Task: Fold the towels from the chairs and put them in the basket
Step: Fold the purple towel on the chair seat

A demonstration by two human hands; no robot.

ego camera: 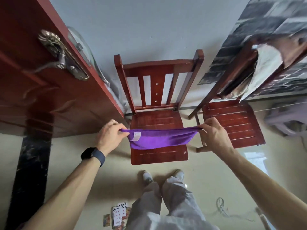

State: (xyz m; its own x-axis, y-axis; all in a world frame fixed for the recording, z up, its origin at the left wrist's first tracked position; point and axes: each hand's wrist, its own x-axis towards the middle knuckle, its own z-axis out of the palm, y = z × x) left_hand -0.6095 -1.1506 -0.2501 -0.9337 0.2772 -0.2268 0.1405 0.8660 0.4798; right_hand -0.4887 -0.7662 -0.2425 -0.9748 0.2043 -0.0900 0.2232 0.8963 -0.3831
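**Purple towel (159, 138) stretched between both hands, above chair seat**

Left hand (110, 136) pinches one top corner, right hand (214, 133) pinches the other; fingers curled on the cloth. Towel is soft, fuzzy pile, doubled into a short wide band that sags in the middle, with a white label (137, 136) near the left end. Its lower edge hangs over the slatted, glossy red-brown wooden chair (157, 156); contact unclear. Second similar chair (232, 123) just right. Red door (41, 97) edge close on the left. Pale smooth floor (207, 171) open in front of the chair; playing cards (118, 214) by the feet.
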